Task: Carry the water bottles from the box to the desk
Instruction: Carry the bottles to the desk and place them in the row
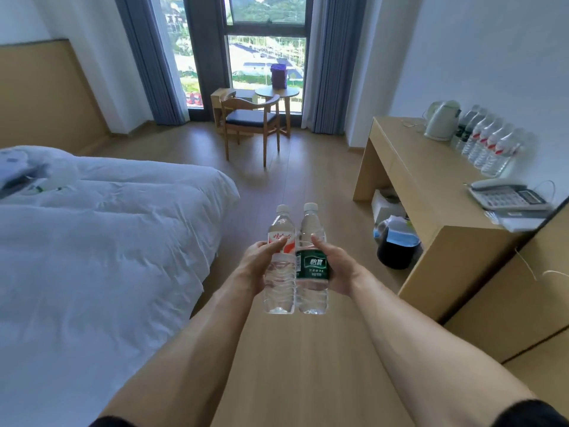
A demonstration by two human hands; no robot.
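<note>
Head view puts your left hand [254, 266] with its grip curled round the red-labelled bottle [279, 266], thumb across the label, and your right hand [334, 266] with its grip wrapped round the green-labelled bottle [311, 266]. You hold both upright and touching side by side above the wooden floor [308, 186], near the picture's centre. At two o'clock the bench [425, 180] carries a row of bottles [486, 143] along the wall, with a kettle [440, 120] beyond and a telephone [508, 195] nearer; the bed [107, 226] lies at nine o'clock.
</note>
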